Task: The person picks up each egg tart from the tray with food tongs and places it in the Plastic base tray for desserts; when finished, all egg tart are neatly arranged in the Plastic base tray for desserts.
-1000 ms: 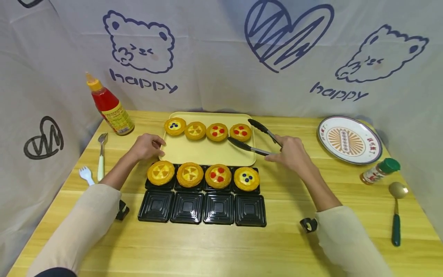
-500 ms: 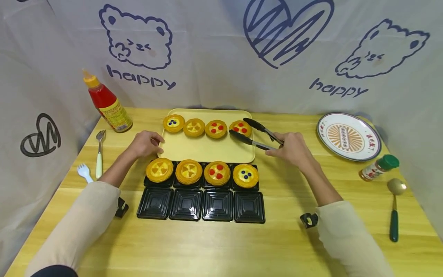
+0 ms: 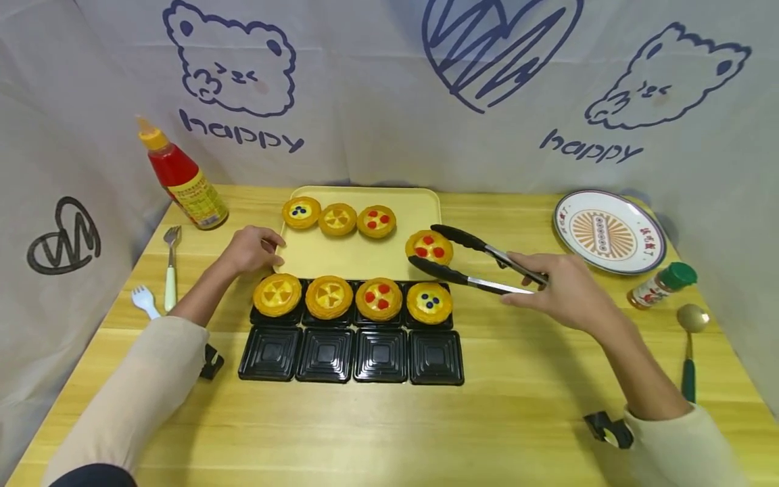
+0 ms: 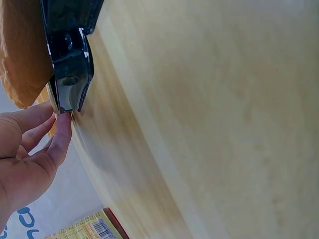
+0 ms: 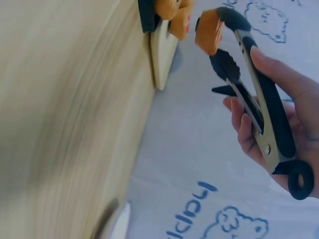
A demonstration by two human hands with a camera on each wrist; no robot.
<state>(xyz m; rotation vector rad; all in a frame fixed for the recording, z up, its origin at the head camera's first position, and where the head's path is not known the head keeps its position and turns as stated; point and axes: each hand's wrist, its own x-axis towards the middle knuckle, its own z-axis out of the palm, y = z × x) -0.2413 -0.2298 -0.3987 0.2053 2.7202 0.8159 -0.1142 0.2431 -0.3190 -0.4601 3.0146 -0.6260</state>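
Note:
In the head view, my left hand (image 3: 249, 249) pinches the left edge of the pale yellow tray (image 3: 341, 258) between thumb and fingers. My right hand (image 3: 566, 289) grips black-tipped kitchen tongs (image 3: 490, 251) by their metal arms. Between the tong tips is an egg tart with red toppings (image 3: 429, 247), raised over the tray's right end; the right wrist view shows this tart (image 5: 208, 32) off the tray. Three tarts stay in a row at the tray's back: a blue-dotted one (image 3: 301, 213), one with orange wedges (image 3: 337, 220), a red-topped one (image 3: 376, 222).
In front of the tray, black plastic boxes (image 3: 326, 355) have tarts in their rear row. Sauce bottle (image 3: 193, 193), fork (image 3: 171, 270) and light-blue fork (image 3: 145, 301) lie left. Plate (image 3: 608, 231), green-capped shaker (image 3: 660, 285) and spoon (image 3: 690, 331) are right.
The tongs closed on the rightmost red-topped tart and lifted it from the tray's back row, toward the front and right. My left hand kept its hold on the tray's edge.

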